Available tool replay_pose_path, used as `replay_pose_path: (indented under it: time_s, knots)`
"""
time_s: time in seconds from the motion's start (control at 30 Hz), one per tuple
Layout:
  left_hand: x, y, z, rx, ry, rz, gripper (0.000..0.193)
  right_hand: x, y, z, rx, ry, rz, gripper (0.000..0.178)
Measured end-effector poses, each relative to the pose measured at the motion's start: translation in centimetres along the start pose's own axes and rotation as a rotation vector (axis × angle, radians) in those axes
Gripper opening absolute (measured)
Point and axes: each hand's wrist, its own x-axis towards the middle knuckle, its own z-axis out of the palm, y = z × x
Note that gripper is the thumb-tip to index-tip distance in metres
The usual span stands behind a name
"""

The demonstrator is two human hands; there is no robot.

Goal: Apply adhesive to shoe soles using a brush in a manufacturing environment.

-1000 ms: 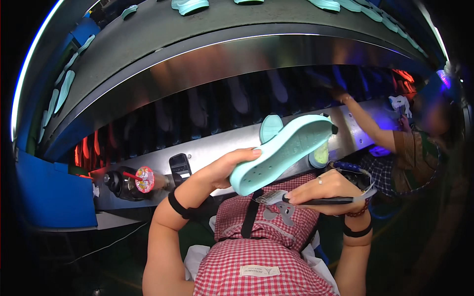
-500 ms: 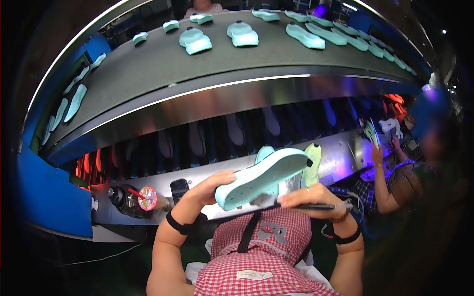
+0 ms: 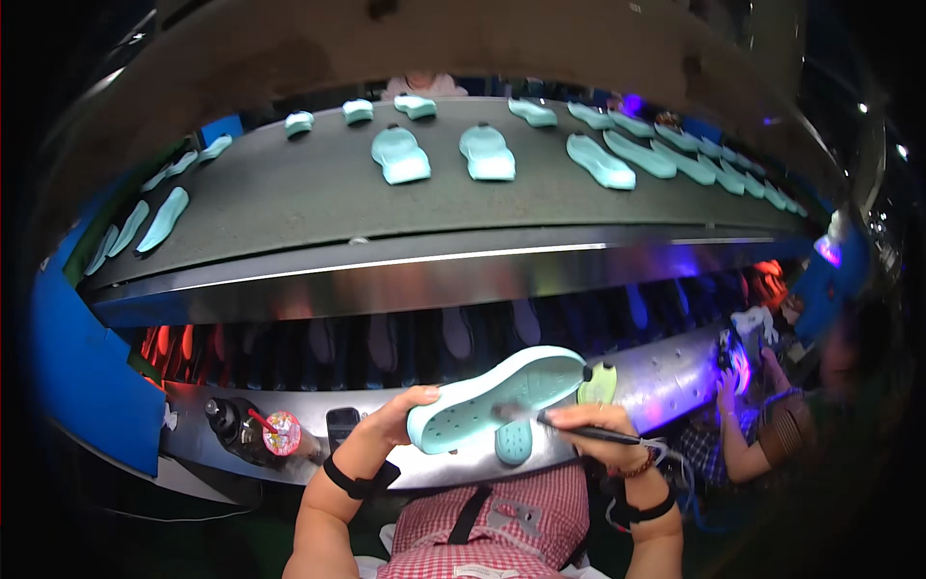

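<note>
My left hand (image 3: 400, 415) grips a pale turquoise shoe sole (image 3: 531, 374) by its left end, thumb over the rim. Its hollow inner face is tilted toward me, and a row of small holes shows at the left end. My right hand (image 3: 598, 432) is closed round the dark handle of a brush (image 3: 590, 430). The blurred bristles lie over the inside of the sole; whether they touch it I cannot tell. Below the sole, a second turquoise piece with holes (image 3: 513, 444) rests on the metal bench. A yellow-green sole (image 3: 597, 385) lies behind, partly hidden.
Ahead, a dark conveyor belt (image 3: 289, 203) carries several turquoise soles. Beneath it, more soles stand on a lower line with red light at both ends. A black bottle (image 3: 231, 425), a cup with a red straw (image 3: 283, 433) and a phone (image 3: 342, 425) occupy the bench's left. Another person's hand (image 3: 728, 391) works at right.
The view has tilted upward. My left hand has turned the sole so more of its inside shows, and my right hand has brought the brush over that inner face.
</note>
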Motion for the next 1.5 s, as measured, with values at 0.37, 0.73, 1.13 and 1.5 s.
replay_pose_path:
  time_s: [0.37, 0.73, 1.13, 1.5]
  knots:
    - [5.7, -9.9, -4.3, -0.648, -0.061, 0.227, 0.082, -3.4, 4.3, 3.2, 0.099, -0.03, 0.173, 0.028]
    - [7.1, -12.0, -4.2, -0.603, 0.408, 0.088, 0.088, -1.6, 8.7, 6.8, 0.149, 0.126, 0.439, 0.028]
    - [7.0, -12.5, -5.1, -0.512, 0.512, 0.149, 0.088, -0.5, 9.3, 7.2, 0.182, 0.144, 0.528, 0.028]
    - [8.3, -10.7, -0.5, -0.649, 0.173, 0.234, 0.088, -4.5, 11.7, 4.0, 0.895, 0.044, 0.705, 0.026]
